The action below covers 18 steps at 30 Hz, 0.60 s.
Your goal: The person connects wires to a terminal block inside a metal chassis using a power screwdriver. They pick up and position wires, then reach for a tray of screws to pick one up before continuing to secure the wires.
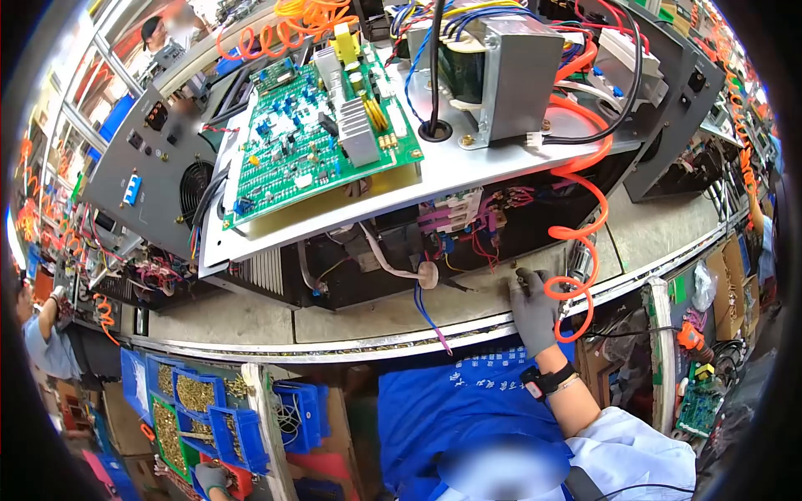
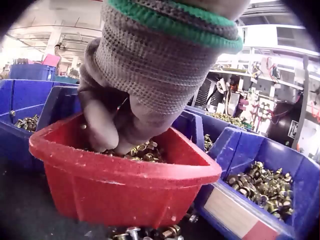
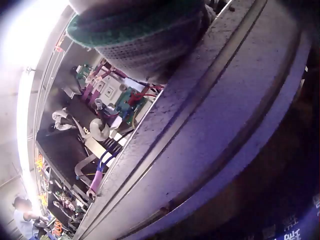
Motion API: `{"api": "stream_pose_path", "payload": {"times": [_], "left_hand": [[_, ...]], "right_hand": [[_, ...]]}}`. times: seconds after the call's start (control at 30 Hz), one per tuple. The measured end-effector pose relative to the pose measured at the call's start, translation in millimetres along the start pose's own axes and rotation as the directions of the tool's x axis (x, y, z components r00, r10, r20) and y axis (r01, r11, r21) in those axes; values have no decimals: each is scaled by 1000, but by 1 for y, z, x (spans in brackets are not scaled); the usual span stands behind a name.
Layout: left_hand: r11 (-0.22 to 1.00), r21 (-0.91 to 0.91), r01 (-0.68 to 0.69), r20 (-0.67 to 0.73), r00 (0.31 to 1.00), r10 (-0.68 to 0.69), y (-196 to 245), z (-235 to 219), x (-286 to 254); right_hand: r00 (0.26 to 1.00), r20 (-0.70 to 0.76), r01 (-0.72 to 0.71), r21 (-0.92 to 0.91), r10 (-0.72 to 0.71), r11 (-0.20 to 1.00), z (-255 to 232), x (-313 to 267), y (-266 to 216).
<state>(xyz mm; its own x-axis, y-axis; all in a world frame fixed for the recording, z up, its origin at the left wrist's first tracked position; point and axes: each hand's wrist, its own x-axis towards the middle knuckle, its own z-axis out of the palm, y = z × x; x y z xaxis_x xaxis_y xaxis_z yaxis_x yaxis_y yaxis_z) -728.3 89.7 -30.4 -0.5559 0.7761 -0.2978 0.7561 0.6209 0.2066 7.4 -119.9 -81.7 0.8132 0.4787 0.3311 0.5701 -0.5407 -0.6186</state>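
My gloved left hand (image 2: 135, 85) reaches down into a red bin (image 2: 125, 175). Its fingertips are among small brass-coloured screws (image 2: 145, 151), and the finger ends are partly hidden there. In the head view the same left hand (image 1: 212, 478) shows at the bottom left. My right hand (image 1: 533, 316), in a grey glove, rests at the front of the workbench (image 1: 368, 326), before an open chassis (image 1: 376, 275). Its fingers are bent, with dark tips; I cannot tell whether they hold something. In the right wrist view only the cuff and back of the glove (image 3: 150, 50) show.
Blue bins (image 2: 265, 200) of screws flank the red one. A coiled orange hose (image 1: 597, 209) hangs beside the right hand, close to a metal tool (image 1: 578, 259). A green circuit board (image 1: 309, 142) and a transformer (image 1: 510, 83) sit on the chassis. Other people work farther off.
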Motion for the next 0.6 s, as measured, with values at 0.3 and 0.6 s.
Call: {"api": "stream_pose_path", "payload": {"times": [0.3,0.6], "left_hand": [[919,350,-183,-62,974,217,6,6,-24],[952,230,-200,-147,960,237,25,-2,-66]], "right_hand": [[996,-26,84,43,-83,996,22,-4,36],[997,51,52,6,-52,999,12,6,27]]}}
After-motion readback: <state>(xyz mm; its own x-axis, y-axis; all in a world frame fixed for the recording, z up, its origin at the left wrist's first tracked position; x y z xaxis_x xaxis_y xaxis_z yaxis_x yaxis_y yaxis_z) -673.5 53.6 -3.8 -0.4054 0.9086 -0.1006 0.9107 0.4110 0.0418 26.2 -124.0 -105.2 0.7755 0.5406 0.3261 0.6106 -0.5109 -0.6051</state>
